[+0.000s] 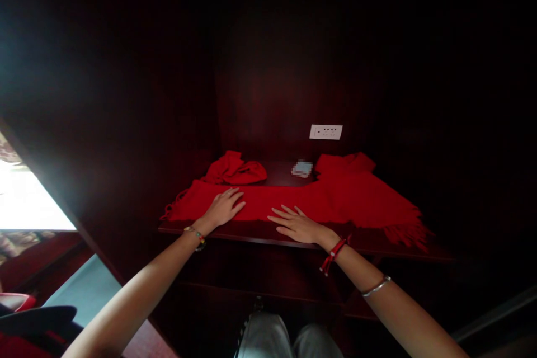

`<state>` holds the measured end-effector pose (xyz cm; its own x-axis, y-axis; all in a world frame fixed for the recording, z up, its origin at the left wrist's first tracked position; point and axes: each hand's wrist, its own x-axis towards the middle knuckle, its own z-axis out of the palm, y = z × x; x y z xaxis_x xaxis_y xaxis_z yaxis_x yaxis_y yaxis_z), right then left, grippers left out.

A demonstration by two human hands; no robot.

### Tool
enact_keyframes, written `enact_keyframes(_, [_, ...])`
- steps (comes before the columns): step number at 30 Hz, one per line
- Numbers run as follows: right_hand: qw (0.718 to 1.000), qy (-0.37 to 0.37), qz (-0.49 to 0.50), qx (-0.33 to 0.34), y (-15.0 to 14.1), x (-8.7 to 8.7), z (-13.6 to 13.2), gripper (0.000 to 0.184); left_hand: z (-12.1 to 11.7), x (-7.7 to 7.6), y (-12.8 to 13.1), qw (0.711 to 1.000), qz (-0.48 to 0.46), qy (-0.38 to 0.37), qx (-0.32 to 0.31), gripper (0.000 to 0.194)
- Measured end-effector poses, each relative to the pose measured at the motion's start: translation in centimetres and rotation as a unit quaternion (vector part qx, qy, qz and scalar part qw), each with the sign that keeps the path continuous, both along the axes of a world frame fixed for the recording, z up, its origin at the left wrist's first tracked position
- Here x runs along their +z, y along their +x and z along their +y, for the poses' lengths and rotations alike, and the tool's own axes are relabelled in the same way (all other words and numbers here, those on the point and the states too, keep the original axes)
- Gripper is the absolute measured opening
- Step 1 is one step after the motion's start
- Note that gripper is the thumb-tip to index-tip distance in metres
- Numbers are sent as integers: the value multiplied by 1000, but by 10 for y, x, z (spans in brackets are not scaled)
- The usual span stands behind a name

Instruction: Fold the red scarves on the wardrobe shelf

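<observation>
A red fringed scarf (302, 197) lies spread along the front of a dark wooden shelf (251, 235). Flat on its left part rests my left hand (223, 207), fingers stretched out. My right hand (296, 225) lies with spread fingers on the scarf's front edge near the middle. Neither hand grips anything. At the right the scarf widens into a looser, folded part, with fringe hanging toward the shelf's front edge. A crumpled red cloth (235, 169) sits behind my left hand; whether it joins the scarf I cannot tell.
A small pale, blurred item (302, 169) lies at the back of the shelf. Above it a white socket plate (326, 132) is set in the back wall. A dark side panel (104, 123) stands at the left, with a bright opening beyond it. My knees are below the shelf.
</observation>
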<state>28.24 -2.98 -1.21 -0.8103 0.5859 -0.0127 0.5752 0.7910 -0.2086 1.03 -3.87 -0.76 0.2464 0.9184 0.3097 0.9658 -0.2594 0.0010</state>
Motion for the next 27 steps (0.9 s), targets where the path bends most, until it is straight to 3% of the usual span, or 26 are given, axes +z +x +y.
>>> enact_keyframes(4, [1000,-11,-13,-16,12,-4,2,52,-3,-7,20,989,-4,-148,3,59])
enact_keyframes(9, [998,-34,-13,-50,38,-1,3,57,-4,-3,-16,984,13,-176,33,58])
enact_keyframes(11, [998,-45,5,-54,39,6,6,58,-5,2,-18,982,16,-183,33,56])
enact_keyframes(15, [994,-11,56,-97,17,18,19,59,2,6,21,989,-3,-151,-7,49])
enact_keyframes(19, [987,-9,9,-161,-4,8,32,63,20,-1,51,987,-18,-157,12,59])
enact_keyframes(23, [984,2,-17,-180,2,-9,37,62,29,-9,24,981,-6,-186,51,61])
enact_keyframes(27, [982,-7,-27,-186,8,-12,38,61,18,-11,-5,990,-13,-131,56,56])
